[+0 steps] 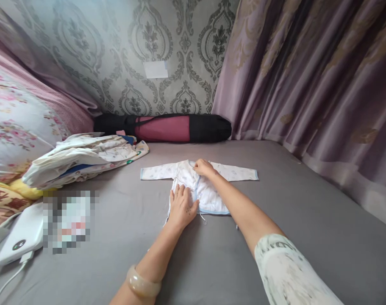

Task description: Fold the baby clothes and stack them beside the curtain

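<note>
A small white baby shirt (213,197) with pale blue edging lies spread on the grey sheet, both sleeves stretched out to the sides. Thin tie strings show at its lower edge. My left hand (182,206) rests flat on the lower left part of the shirt, fingers spread. Up at the neckline, my right hand (204,167) has its fingers pinched together on the blue-edged collar. My right forearm crosses over the shirt's right side and hides part of it.
Folded patterned cloths (84,156) are piled at the left, near a white power bank (23,235) with a cable. A black and maroon long bag (162,128) lies along the wall. Purple curtains (294,84) hang on the right. A blurred item (72,220) lies beside the power bank.
</note>
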### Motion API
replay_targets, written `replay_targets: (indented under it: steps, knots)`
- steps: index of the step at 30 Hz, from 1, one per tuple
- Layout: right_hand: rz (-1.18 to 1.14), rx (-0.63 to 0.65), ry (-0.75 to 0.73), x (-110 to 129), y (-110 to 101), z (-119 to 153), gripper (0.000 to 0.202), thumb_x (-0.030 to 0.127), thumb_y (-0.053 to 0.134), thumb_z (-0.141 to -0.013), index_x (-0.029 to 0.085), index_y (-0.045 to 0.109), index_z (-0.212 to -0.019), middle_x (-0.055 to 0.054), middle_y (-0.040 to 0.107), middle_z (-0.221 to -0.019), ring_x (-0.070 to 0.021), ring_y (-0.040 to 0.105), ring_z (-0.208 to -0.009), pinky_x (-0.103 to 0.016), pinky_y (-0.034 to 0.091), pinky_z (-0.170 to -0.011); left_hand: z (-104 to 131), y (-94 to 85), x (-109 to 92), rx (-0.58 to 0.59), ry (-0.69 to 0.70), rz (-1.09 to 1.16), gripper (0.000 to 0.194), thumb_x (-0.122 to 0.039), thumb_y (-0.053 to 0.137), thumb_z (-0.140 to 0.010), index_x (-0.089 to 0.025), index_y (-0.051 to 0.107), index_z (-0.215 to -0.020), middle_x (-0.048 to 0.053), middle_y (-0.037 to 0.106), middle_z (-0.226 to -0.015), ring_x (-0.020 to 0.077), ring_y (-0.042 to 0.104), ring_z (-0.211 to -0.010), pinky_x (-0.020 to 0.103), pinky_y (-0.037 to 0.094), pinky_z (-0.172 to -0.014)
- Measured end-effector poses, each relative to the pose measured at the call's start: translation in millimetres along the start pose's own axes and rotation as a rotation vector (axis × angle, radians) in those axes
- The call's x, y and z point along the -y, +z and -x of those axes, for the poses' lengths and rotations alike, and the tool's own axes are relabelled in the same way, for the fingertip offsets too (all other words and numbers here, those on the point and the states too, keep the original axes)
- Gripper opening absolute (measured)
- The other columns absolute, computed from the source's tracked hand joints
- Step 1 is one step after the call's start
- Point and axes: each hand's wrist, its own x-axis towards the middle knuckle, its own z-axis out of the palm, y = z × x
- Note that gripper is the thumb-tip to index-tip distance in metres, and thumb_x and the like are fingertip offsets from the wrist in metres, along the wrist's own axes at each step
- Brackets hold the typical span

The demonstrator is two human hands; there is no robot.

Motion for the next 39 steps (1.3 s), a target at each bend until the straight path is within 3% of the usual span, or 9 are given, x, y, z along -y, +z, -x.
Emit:
replay_targets:
  steps: [6,10,15,23,31,39]
  knots:
    - [0.009,0.105,0.018,-1,2,-17,0.017,0.032,0.066,-0.081,0.017,0.071,-0.089,-0.01,0.073,-0.092,-0.022,0.069,-0.088,-0.024,0.048,-0.07,0,-5.5,-6,0.128,-0.077,-0.028,0.065,-0.049,0.038,-0.09,-0.011,0.035,-0.143,0.022,0.022,-0.157,0.0356,0.01,-0.147,0.057,0.01,-0.116]
    - [0.019,0.16,0.024,0,2,-20,0.009,0.023,0.066,-0.077,0.018,0.072,-0.082,-0.008,0.073,-0.079,-0.0212,0.069,-0.073,-0.025,0.05,-0.063,0,-6.2,-7,0.153,-0.074,-0.035,0.069,-0.049,0.035,-0.091,-0.009,0.032,-0.147,0.023,0.018,-0.158,0.0364,0.007,-0.147,0.058,0.009,-0.115]
    - [0.042,0.115,-0.007,6,-5,-8,0.019,0.017,0.064,-0.073,0.019,0.071,-0.09,-0.01,0.073,-0.093,-0.0249,0.068,-0.09,-0.028,0.05,-0.074,-1,-3.3,-6,0.144,-0.079,-0.039,0.07,-0.05,0.034,-0.09,-0.011,0.031,-0.147,0.022,0.018,-0.158,0.0369,0.007,-0.147,0.059,0.009,-0.115]
    - [0.077,0.023,-0.029,-1,-9,1,0.03,0.016,0.056,-0.081,0.021,0.062,-0.11,-0.01,0.066,-0.118,-0.0254,0.06,-0.111,-0.031,0.045,-0.086,0,-4.4,-7,0.165,-0.088,-0.045,0.07,-0.051,0.033,-0.091,-0.009,0.03,-0.147,0.025,0.015,-0.158,0.0398,0.006,-0.147,0.062,0.01,-0.113]
    - [0.091,-0.049,-0.066,-16,6,-4,0.024,0.023,0.047,-0.091,0.024,0.06,-0.111,-0.006,0.064,-0.122,-0.0219,0.057,-0.113,-0.029,0.042,-0.086,0,-6.2,-7,0.178,-0.104,-0.036,0.073,-0.053,0.034,-0.089,-0.011,0.029,-0.148,0.023,0.014,-0.158,0.0397,0.003,-0.147,0.062,0.01,-0.113]
    - [0.14,-0.128,-0.121,-17,9,0,0.031,0.021,0.036,-0.097,0.02,0.064,-0.111,-0.01,0.063,-0.122,-0.0234,0.053,-0.117,-0.031,0.038,-0.094,0,-13.1,-9,0.195,-0.118,-0.026,0.072,-0.05,0.038,-0.089,-0.009,0.033,-0.147,0.024,0.016,-0.158,0.0401,0.005,-0.147,0.061,0.009,-0.114]
